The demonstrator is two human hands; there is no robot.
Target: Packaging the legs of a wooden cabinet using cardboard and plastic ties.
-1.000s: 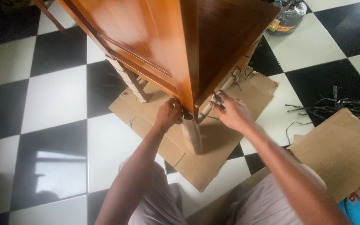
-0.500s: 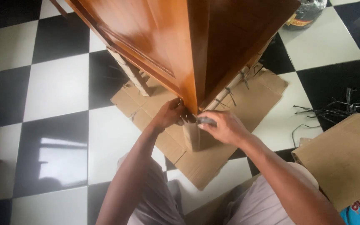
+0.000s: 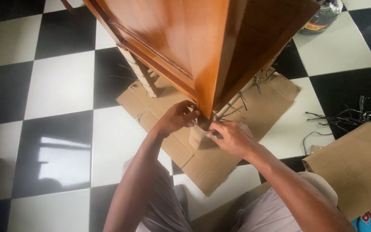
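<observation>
Your left hand (image 3: 177,117) and right hand (image 3: 230,137) both pinch the cardboard wrap (image 3: 197,134) on the cabinet (image 3: 202,47) leg; the far leg (image 3: 144,79) remains wrapped.

Home interior, likely mid furniture unpacking: glossy black-and-white checkered tile floor (image 3: 61,86), polished orange-brown wooden cabinet (image 3: 185,38) above the hands, flattened brown cardboard sheet (image 3: 220,159) under them, cut black plastic straps (image 3: 357,117) to their right.
</observation>
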